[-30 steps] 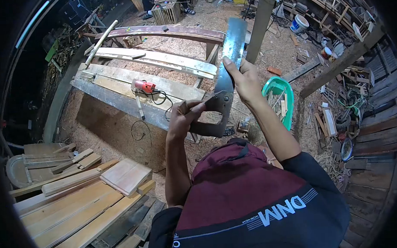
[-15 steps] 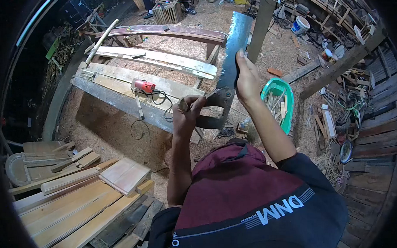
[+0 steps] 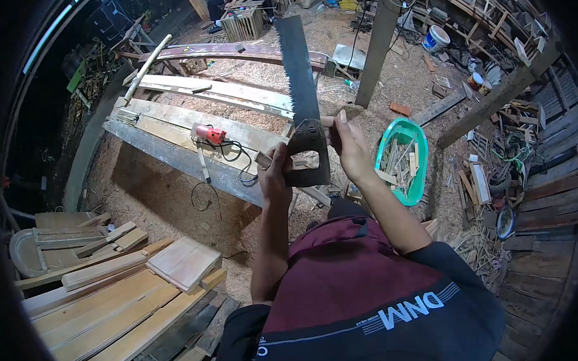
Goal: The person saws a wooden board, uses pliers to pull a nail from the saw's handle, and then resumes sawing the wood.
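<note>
A hand saw point(image 3: 298, 72) with a dark toothed blade and a dark handle point(image 3: 308, 155) stands almost upright in front of me, blade pointing away. My left hand point(image 3: 275, 171) grips the left side of the handle. My right hand point(image 3: 348, 145) holds the handle's right edge near the base of the blade, thumb up. Below them is my maroon and black shirt.
A long wooden workbench point(image 3: 173, 143) with planks and a red power tool point(image 3: 209, 132) with its cable lies ahead left. A green tub point(image 3: 413, 176) of wood offcuts sits on the right. A post point(image 3: 376, 47) rises behind. Stacked boards point(image 3: 115, 301) lie lower left. Sawdust covers the floor.
The saw has swung from leaning right to nearly upright and turned, teeth now facing left. My right hand slid down the blade to the handle. Both hands shifted slightly left.
</note>
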`<state>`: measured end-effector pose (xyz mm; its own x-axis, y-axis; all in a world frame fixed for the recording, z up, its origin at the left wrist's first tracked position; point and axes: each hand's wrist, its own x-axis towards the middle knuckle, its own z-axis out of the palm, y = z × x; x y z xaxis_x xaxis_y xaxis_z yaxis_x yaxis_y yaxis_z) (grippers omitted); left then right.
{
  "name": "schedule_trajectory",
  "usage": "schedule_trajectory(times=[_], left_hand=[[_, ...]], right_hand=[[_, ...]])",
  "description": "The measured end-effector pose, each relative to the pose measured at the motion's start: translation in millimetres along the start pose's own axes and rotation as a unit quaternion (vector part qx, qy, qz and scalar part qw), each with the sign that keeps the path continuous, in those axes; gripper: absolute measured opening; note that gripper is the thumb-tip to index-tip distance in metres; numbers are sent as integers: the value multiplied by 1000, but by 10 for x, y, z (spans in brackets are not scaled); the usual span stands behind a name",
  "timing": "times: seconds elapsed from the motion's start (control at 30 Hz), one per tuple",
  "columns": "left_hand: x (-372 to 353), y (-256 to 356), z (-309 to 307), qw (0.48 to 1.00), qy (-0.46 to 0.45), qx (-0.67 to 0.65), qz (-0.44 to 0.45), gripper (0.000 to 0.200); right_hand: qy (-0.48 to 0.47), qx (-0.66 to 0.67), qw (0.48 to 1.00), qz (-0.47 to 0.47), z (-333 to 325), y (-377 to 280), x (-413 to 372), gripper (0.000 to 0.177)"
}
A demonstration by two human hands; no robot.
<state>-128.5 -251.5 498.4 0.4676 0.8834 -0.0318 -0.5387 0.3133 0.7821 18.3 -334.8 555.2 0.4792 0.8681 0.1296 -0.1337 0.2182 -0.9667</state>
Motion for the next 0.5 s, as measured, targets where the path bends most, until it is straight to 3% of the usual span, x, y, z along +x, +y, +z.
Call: schedule_trajectory(times=[0.2, 0.37, 0.5], left_hand=[[128, -223, 76, 994, 4, -82, -68, 23], [237, -160, 425, 995, 11, -58, -85, 38], [402, -128, 676, 990, -35, -89, -103, 43]], right_hand=[[-16, -78, 995, -62, -100, -121, 56, 34], [-42, -78, 993, -80, -113, -336, 246, 29], [-84, -56, 990, -97, -304, -458, 548, 28]])
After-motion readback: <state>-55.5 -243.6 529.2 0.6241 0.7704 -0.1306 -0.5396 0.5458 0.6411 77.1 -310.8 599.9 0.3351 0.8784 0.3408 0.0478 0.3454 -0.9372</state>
